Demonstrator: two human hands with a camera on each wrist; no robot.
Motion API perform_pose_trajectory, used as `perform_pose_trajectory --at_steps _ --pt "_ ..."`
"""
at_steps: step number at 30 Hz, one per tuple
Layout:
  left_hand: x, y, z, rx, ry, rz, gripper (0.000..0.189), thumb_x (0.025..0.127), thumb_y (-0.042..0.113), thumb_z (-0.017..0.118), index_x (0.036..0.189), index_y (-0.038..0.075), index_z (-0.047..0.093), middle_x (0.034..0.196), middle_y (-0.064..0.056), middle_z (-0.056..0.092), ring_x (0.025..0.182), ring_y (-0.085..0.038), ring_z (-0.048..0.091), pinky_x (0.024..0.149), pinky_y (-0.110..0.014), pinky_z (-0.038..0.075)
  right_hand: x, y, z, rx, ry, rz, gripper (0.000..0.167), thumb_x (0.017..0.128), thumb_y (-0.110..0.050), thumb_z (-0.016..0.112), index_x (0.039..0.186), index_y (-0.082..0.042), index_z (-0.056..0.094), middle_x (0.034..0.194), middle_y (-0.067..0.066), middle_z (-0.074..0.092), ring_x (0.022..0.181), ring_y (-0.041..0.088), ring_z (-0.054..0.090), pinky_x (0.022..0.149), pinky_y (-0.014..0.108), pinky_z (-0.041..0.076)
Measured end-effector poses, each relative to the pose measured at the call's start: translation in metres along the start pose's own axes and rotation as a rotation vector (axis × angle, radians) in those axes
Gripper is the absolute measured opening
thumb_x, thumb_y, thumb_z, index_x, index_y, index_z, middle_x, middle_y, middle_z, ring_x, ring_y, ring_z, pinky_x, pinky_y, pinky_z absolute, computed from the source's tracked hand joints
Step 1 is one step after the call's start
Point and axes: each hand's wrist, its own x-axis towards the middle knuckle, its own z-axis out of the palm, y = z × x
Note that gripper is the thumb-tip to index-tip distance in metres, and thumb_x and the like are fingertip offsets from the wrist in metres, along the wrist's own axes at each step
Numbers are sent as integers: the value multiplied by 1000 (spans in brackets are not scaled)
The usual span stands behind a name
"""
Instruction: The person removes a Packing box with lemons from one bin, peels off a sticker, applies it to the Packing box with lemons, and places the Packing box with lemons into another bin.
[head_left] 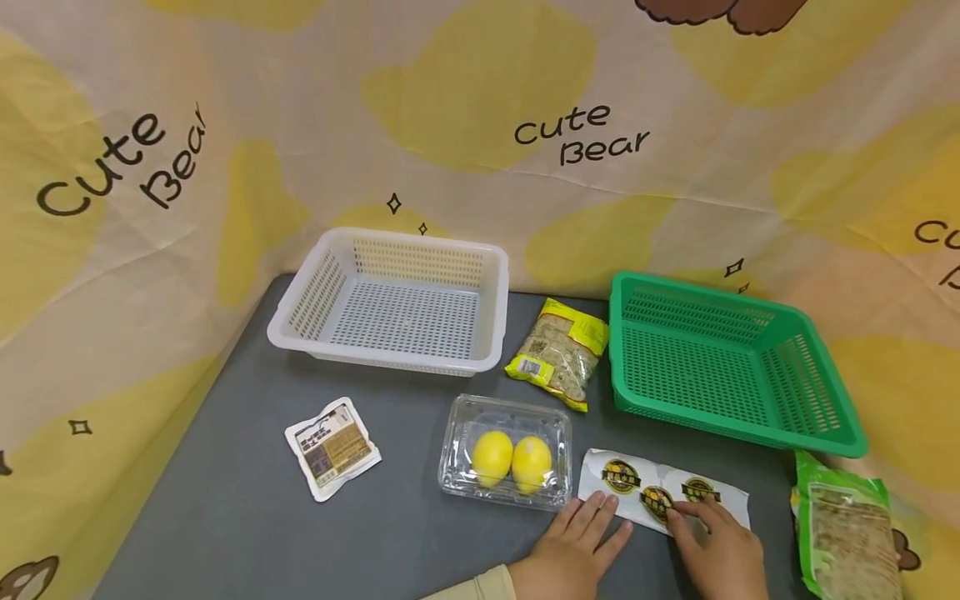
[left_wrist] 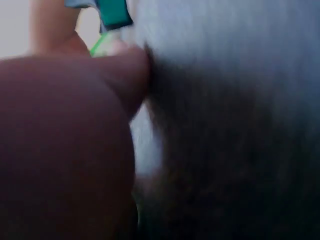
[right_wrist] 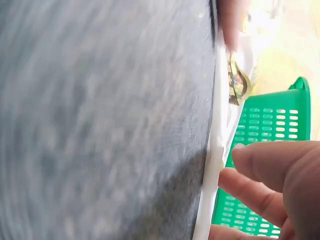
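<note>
A white sheet (head_left: pixel 603 463) with round black-and-gold stickers lies on the grey table. My left hand (head_left: pixel 573 550) rests palm down at the sheet's near left edge, its fingers spread and fairly straight, fingertips touching the sheet. My right hand (head_left: pixel 720 546) pinches the right edge of the middle sticker (head_left: pixel 657 503) between thumb and forefinger. This sticker sits lower than the two beside it. In the right wrist view the thumb (right_wrist: pixel 255 156) is close to the forefinger at the sheet's edge; a sticker (right_wrist: pixel 237 82) shows beyond. The left wrist view is dark and blurred.
A clear box (head_left: pixel 457 462) holds two yellow lemon-like fruits. Behind are a white basket (head_left: pixel 390 364), a yellow bag (head_left: pixel 558 350) and a green basket (head_left: pixel 738 429). A white pouch (head_left: pixel 333 450) lies left, a green-edged packet (head_left: pixel 851 533) right. Printed cloth (head_left: pixel 450 125) hangs behind.
</note>
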Motion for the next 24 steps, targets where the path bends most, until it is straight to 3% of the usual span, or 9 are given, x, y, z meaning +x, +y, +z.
perform_pose_trajectory --at_steps 2,12,16,20,22,24 --pt "1 -1 2 -5 -32 2 98 94 85 40 172 31 12 178 -1 1 163 -18 1 126 -35 13 0 -2 2 25 35 8 36 104 -29 66 119 2 76 141 43 52 128 62 51 105 78 31" --pt "4 0 11 5 -54 16 98 94 86 36 171 35 5 178 -2 -9 162 -19 -7 127 -36 10 -6 -14 10 49 178 12 22 96 -23 74 97 -1 78 131 46 55 107 61 61 91 71 43" --pt "5 1 12 16 -50 22 98 94 86 36 171 35 5 178 -3 -10 162 -19 -7 127 -36 10 -7 -14 9 38 219 5 20 96 -20 72 96 0 77 112 42 67 94 57 64 85 68 46" --pt "4 1 12 26 -41 17 98 94 87 37 171 35 6 178 -4 -8 162 -21 -7 127 -37 8 -7 -11 6 29 222 -4 20 97 -19 68 97 -1 77 90 33 70 83 54 66 77 66 48" --pt "3 1 11 26 -40 14 99 94 87 38 171 35 6 178 -5 -7 162 -21 -6 127 -37 8 -7 -9 4 29 202 0 22 99 -20 66 99 -1 77 100 35 71 85 55 66 75 66 49" --pt "3 0 8 30 -43 11 99 93 87 40 171 36 7 178 -5 -5 162 -21 -4 127 -37 9 -6 -8 2 29 174 17 25 101 -23 63 104 -2 76 92 30 72 80 51 67 71 65 49"
